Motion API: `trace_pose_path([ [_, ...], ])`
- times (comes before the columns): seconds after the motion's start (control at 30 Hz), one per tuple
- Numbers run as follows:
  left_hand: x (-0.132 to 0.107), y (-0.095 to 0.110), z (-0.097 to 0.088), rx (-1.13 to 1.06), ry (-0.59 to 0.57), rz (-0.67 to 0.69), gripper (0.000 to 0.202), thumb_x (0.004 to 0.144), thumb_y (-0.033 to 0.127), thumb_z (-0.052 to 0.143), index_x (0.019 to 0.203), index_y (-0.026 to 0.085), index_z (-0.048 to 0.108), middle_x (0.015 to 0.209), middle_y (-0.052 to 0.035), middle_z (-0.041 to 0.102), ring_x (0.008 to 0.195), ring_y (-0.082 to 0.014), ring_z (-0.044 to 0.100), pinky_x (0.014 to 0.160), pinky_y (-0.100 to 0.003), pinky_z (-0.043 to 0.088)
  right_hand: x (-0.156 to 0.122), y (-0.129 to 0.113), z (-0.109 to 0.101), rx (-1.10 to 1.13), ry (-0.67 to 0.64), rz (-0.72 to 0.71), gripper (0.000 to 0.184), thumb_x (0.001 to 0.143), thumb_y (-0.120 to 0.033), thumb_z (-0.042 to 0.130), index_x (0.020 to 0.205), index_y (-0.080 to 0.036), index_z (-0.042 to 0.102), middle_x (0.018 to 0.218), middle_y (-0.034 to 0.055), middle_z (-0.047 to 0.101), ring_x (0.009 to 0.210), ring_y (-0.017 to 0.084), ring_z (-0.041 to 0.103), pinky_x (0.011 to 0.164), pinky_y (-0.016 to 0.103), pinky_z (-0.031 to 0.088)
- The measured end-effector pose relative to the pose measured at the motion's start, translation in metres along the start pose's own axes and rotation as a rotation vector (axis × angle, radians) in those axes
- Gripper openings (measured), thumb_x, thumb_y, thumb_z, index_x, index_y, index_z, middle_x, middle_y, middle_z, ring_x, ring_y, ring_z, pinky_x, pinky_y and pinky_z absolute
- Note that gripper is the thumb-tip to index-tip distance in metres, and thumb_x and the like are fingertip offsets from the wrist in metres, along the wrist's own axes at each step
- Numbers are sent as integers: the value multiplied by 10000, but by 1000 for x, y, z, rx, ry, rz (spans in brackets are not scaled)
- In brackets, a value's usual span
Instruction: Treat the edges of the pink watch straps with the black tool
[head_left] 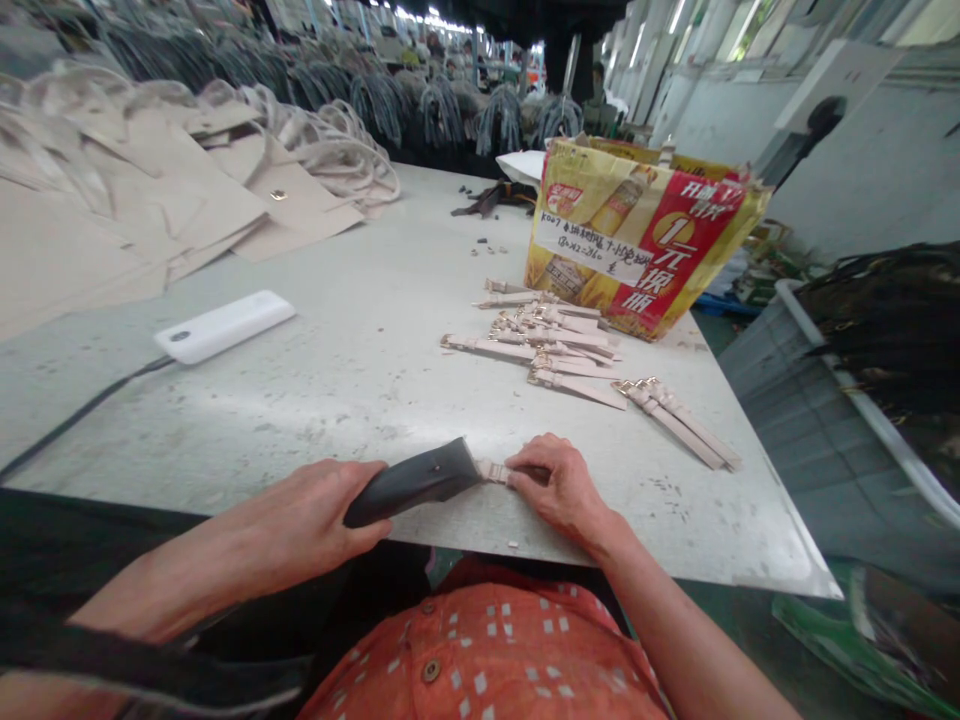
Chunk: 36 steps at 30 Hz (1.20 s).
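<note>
1. Black leatherette piece (412,483) lies at the near edge of the worktable (315,420), with a pale pink strap (491,471) meeting its end.
2. Left hand (300,510) wraps closely around the black piece.
3. Right hand (559,490) closes narrowly on the strap.
4. Farther on, pink buckled straps (547,340) lie loosely piled before a printed woven bag (645,240).
5. Beige bag panels (180,200) overlap at far left.
</note>
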<state>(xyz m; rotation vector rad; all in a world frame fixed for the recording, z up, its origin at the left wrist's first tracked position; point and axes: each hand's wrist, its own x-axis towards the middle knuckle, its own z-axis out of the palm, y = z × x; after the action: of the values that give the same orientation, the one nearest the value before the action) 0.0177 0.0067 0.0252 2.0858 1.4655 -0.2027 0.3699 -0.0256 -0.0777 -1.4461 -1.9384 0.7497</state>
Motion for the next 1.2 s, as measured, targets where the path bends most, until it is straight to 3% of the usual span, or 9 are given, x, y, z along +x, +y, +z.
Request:
trace_pose_path([
  [0.1, 2, 5, 0, 1, 1, 2, 353, 913, 614, 720, 1011, 310, 870, 985, -121, 962, 933, -404, 910, 899, -475, 672, 0, 2, 1, 10, 5, -3, 126, 1042, -162, 1020, 1053, -287, 1024, 985, 69, 935, 1000, 287, 836, 1007, 438, 587],
  [0.37, 7, 19, -4, -67, -13, 10, 343, 883, 592, 712, 1004, 311, 868, 933, -70, 949, 867, -355, 889, 866, -442, 652, 0, 5, 3, 28, 18, -5, 152, 1046, -154, 1009, 1068, -300, 1043, 975, 67, 942, 969, 277, 826, 994, 437, 595],
  [0.57, 11, 27, -2, -41, 58, 5, 309, 903, 548, 712, 994, 291, 858, 992, -87, 974, 929, -354, 914, 851, -414, 622, 2, 5, 4, 23, 25, -17, 213, 1071, -108, 953, 1031, -301, 1032, 981, 60, 956, 976, 274, 856, 1031, 444, 604],
  [0.73, -5, 33, 6, 43, 15, -2, 297, 975, 514, 665, 1059, 308, 862, 990, -96, 971, 909, -360, 918, 836, -425, 597, 3, 3, 5, -17, 13, 7, 234, 1112, -104, 918, 1007, -299, 996, 987, 48, 946, 1011, 271, 833, 1028, 417, 578],
  [0.9, -18, 45, 10, 188, -43, -9, 332, 1030, 498, 647, 1178, 299, 869, 1034, -145, 975, 1036, -440, 956, 896, -469, 630, 3, 0, 5, -88, -2, 45, 206, 1161, -127, 887, 1034, -274, 957, 1059, 68, 939, 1064, 279, 805, 1037, 406, 540],
  [1.2, 8, 59, 7, 242, 1, 66, 156, 989, 387, 735, 1071, 305, 839, 923, -122, 941, 943, -398, 940, 821, -430, 624, 4, -5, 7, -111, 11, 64, 222, 1213, -146, 776, 1063, -277, 875, 1057, 50, 894, 1035, 272, 751, 995, 371, 521],
])
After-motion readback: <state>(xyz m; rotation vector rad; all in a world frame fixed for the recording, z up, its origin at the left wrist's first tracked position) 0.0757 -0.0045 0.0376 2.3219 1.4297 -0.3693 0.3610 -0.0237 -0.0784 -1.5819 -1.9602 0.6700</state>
